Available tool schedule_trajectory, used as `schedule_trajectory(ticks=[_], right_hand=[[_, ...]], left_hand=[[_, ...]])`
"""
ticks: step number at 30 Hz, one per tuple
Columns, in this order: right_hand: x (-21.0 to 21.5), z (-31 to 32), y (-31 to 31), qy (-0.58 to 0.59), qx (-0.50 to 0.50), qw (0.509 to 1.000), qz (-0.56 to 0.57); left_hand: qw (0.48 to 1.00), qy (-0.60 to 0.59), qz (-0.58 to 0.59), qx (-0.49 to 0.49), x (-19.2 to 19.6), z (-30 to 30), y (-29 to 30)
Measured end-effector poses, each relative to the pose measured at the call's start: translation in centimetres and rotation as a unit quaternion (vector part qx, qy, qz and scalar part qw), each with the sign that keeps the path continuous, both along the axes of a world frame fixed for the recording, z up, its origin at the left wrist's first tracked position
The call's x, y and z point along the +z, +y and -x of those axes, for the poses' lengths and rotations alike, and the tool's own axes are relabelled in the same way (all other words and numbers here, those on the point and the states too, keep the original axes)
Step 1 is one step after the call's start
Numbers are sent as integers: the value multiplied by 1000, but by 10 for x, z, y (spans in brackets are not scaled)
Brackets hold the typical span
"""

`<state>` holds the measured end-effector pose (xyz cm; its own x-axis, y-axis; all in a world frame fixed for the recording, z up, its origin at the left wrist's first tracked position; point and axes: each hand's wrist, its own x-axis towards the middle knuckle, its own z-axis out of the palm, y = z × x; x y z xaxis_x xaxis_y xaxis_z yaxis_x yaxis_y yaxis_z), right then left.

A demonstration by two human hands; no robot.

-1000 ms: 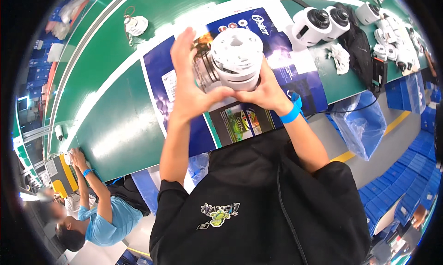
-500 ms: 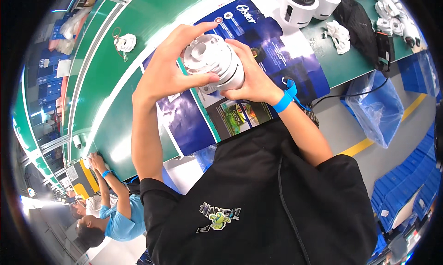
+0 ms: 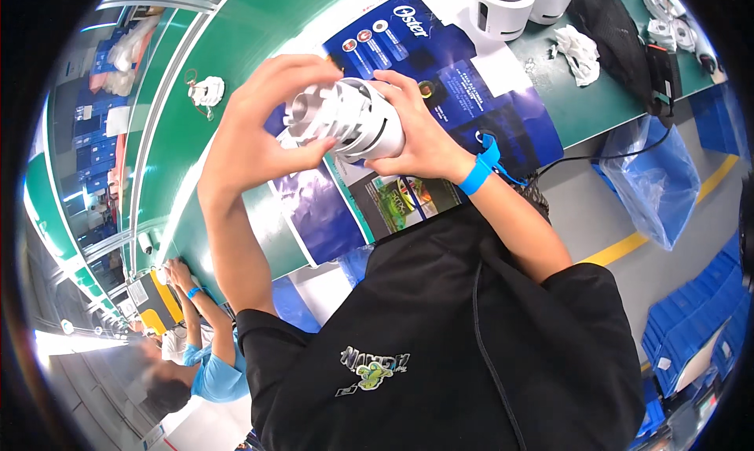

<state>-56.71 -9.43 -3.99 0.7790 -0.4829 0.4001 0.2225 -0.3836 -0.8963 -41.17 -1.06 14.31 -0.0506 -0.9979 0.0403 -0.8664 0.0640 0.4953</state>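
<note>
A white round plastic appliance part (image 3: 345,121) with slots and ribs is held up above the green workbench (image 3: 236,58). My left hand (image 3: 259,125) wraps its left end, fingers curled over the top. My right hand (image 3: 420,129) grips its right side from behind; a blue band (image 3: 479,164) circles that wrist. Under the hands lies a flattened blue printed carton (image 3: 440,66).
Two white cylindrical appliance bodies (image 3: 503,3) stand at the bench's far right, beside a crumpled white rag (image 3: 580,51) and a black bag (image 3: 620,27). A small white part (image 3: 208,91) lies at left. A clear bag (image 3: 656,176) hangs off the bench edge. Another person (image 3: 196,349) works at lower left.
Both hands kept hold of the white part and turned it so its slotted side faces up. The view shifted, with the bench sliding up and right.
</note>
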Motion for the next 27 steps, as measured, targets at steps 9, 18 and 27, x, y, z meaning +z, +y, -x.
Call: schedule_trajectory(ticks=[9, 18, 27], right_hand=[[0, 4, -1, -8, 14, 1000, -2], [3, 1, -1, 10, 36, 998, -45], [3, 2, -1, -6, 46, 998, -50]], left_hand=[[993, 24, 32, -113, -20, 9, 7], [994, 26, 85, 68, -30, 9, 15], [986, -53, 156, -37, -20, -5, 11]])
